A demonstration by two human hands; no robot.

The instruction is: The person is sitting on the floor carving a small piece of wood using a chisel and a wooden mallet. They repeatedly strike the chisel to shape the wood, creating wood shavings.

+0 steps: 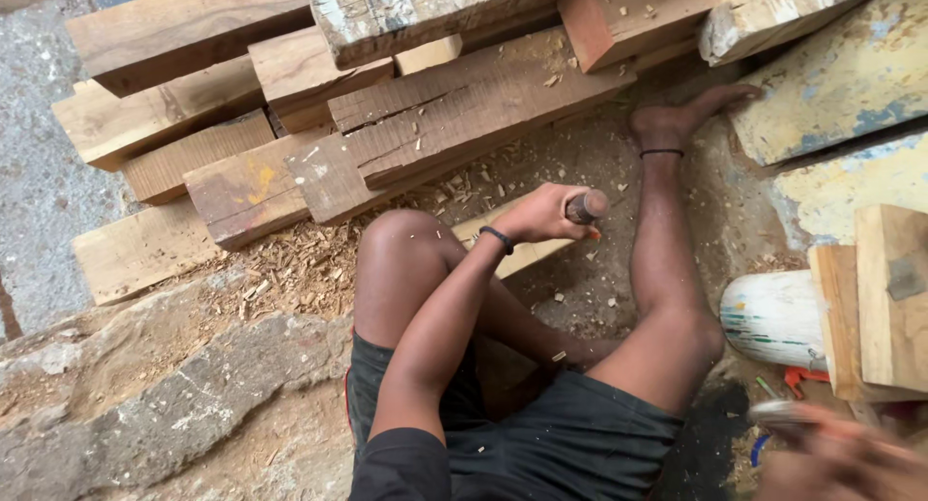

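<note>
The left hand (541, 214) is closed on a round wooden chisel handle (586, 206) above the pale wood block (522, 254). The blurred right hand (831, 457), grip unclear, could be swung onto these fingers, or the knee (401, 235) beside the block could be cut.

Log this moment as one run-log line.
left hand: gripping chisel handle | right hand: blurred, grip unclear | workpiece: pale wood block under the chisel | surroundings: stacked planks, wood chips

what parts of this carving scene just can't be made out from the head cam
- Right hand, head view: motion-blurred at the bottom right edge; what it grips is unclear.
- Chisel: only the handle top shows; the left hand hides the blade.
- Light wood piece: mostly behind the forearm and knee.
- Stacked planks: cut off by the top edge.
</note>
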